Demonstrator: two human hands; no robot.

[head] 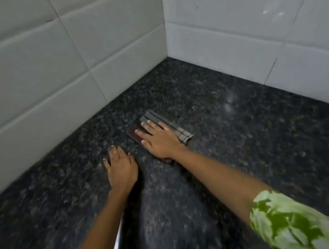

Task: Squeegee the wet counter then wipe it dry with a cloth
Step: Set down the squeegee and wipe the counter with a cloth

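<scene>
**Cloth Pressed Flat on the Corner Counter**

Where the two tiled walls meet, we look down on a dark speckled counter (242, 136) running into the corner. Starting at the left, a wall of large white tiles (31, 67) borders the counter's far-left edge.

Next, our left hand (121, 167) rests palm down on the bare stone, just beside the cloth but not touching it. Its fingers are straight and slightly spread, with the tips on the surface; it holds nothing.

To the right of it, our right hand (159, 138) lies flat on top of a folded cloth (172, 125). The fingers are extended and a little apart, pressing down on the fabric rather than curling round it. The cloth is grey with darker stripes, and a dark red part shows under the fingertips. It sits on the counter, near the corner, well apart from both walls.

Further right, a green-and-white patterned sleeve (291, 222) covers the upper part of the right arm. The second white tiled wall (250, 24) closes the right side. We cannot tell from the blurred surface whether the counter is wet.
</scene>
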